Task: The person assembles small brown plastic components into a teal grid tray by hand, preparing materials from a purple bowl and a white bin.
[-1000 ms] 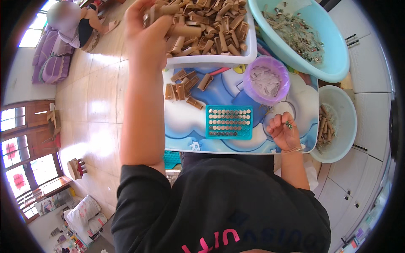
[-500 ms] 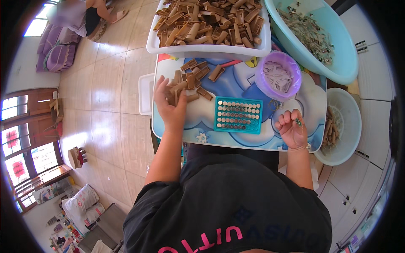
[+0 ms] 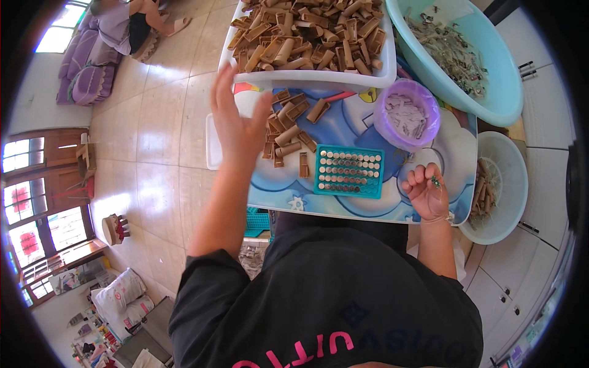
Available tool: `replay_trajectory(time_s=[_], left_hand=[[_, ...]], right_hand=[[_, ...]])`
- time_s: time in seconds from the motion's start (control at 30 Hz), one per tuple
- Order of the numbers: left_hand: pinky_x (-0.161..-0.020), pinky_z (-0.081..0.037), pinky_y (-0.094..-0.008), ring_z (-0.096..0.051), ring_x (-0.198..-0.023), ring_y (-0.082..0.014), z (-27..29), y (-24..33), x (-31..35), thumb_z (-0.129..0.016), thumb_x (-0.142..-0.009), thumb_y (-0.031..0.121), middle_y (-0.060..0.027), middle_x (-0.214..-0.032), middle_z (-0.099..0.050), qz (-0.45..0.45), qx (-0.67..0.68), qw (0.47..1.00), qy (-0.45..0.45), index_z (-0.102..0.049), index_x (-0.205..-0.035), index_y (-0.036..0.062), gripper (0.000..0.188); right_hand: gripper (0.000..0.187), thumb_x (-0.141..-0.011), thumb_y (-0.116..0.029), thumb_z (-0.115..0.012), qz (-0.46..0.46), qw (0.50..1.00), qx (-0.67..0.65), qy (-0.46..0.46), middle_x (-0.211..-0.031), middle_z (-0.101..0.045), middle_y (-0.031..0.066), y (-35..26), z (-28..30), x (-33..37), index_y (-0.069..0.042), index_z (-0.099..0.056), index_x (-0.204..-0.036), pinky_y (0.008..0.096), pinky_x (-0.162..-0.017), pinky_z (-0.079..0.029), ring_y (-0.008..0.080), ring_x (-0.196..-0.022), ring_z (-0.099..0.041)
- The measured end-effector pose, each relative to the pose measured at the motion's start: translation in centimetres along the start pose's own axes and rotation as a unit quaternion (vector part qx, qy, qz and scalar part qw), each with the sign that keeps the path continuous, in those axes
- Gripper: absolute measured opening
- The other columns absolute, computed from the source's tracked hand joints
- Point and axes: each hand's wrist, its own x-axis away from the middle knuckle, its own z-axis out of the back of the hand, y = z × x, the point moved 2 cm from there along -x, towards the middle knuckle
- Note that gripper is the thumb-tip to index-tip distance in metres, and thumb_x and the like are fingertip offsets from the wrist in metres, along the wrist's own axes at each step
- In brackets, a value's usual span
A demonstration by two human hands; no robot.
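Note:
My left hand (image 3: 236,132) is raised beside the pile of brown half-tube plastic casings (image 3: 286,136), fingers stretched and apart, holding nothing. It hides part of the table's left edge. My right hand (image 3: 424,189) is closed in a pinch around a small green part with thin wire-like bits (image 3: 436,181), too small to name exactly. Between the hands lies a teal rack (image 3: 350,193) with rows of round silver discs (image 3: 346,164). One brown casing (image 3: 304,165) stands apart, just left of the rack.
A white tub (image 3: 307,78) heaped with brown casings stands at the table's far side. Right of it are a purple-lined bucket (image 3: 385,126) of pale strips and a large aqua basin (image 3: 506,101) of clear and metallic bits. A pale basin (image 3: 514,208) sits lower right.
My left hand has lifted off the casings and moved up and left, its fingers spreading. The loose casings lie rearranged, one now closer to the rack. My right hand keeps its pinch.

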Motion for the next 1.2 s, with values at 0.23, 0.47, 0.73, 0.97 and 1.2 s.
replay_trajectory(time_s=[0.23,0.47,0.73,0.97,1.2], left_hand=[[-0.105,-0.028,-0.0409,-0.034,-0.128,-0.0352,-4.8,2.3,-5.7,-0.056,-0.084,0.047,-0.0210,-0.137,-0.037,0.031,-0.240,0.942,-0.233,-0.041,-0.131,0.0029,0.066],[-0.105,-0.028,-0.0409,-0.033,-0.129,-0.0328,-6.2,4.5,-8.3,-0.055,-0.083,0.053,-0.0192,-0.138,-0.038,-0.056,-0.039,0.990,-0.125,-0.046,-0.128,0.0041,0.067],[-0.104,-0.024,-0.0525,-0.028,-0.133,-0.0330,-6.3,-1.6,-9.9,-0.048,-0.074,0.073,-0.0150,-0.143,-0.032,0.062,-0.232,0.946,-0.217,-0.038,-0.136,0.0143,0.086],[-0.102,-0.028,-0.0510,-0.026,-0.131,-0.0382,-8.2,0.0,-10.0,-0.052,-0.068,0.076,-0.0098,-0.142,-0.035,0.042,-0.252,0.938,-0.232,-0.037,-0.138,0.0215,0.090],[-0.101,-0.030,-0.0528,-0.029,-0.129,-0.0391,-8.3,-0.5,-11.1,-0.052,-0.065,0.079,-0.0136,-0.138,-0.039,0.089,-0.180,0.949,-0.245,-0.039,-0.136,0.0233,0.092]], right_hand=[[0.012,-0.084,-0.010,-0.062,0.004,1.000,-0.005,0.010,-0.086,-0.052,0.0049,0.3,0.0,0.0,-0.009,-0.051,-0.090,0.0357,-0.080,-0.044,0.0202,-0.084,-0.051],[0.014,-0.084,-0.010,-0.062,0.003,1.000,-0.011,0.008,-0.087,-0.052,0.0054,0.0,0.1,0.2,-0.009,-0.051,-0.091,0.0355,-0.079,-0.043,0.0208,-0.084,-0.051],[0.015,-0.083,-0.012,-0.063,0.003,1.000,-0.008,0.006,-0.088,-0.053,0.0061,0.2,0.1,0.0,-0.008,-0.051,-0.091,0.0356,-0.078,-0.044,0.0218,-0.085,-0.052],[0.016,-0.085,-0.015,-0.063,-0.002,1.000,0.022,0.013,-0.085,-0.047,0.0029,0.1,0.0,0.0,-0.010,-0.048,-0.091,0.0337,-0.078,-0.043,0.0185,-0.084,-0.047],[0.017,-0.084,-0.014,-0.064,-0.001,1.000,0.017,0.016,-0.085,-0.047,0.0026,0.1,-0.1,0.1,-0.011,-0.048,-0.091,0.0328,-0.076,-0.041,0.0183,-0.083,-0.047]])
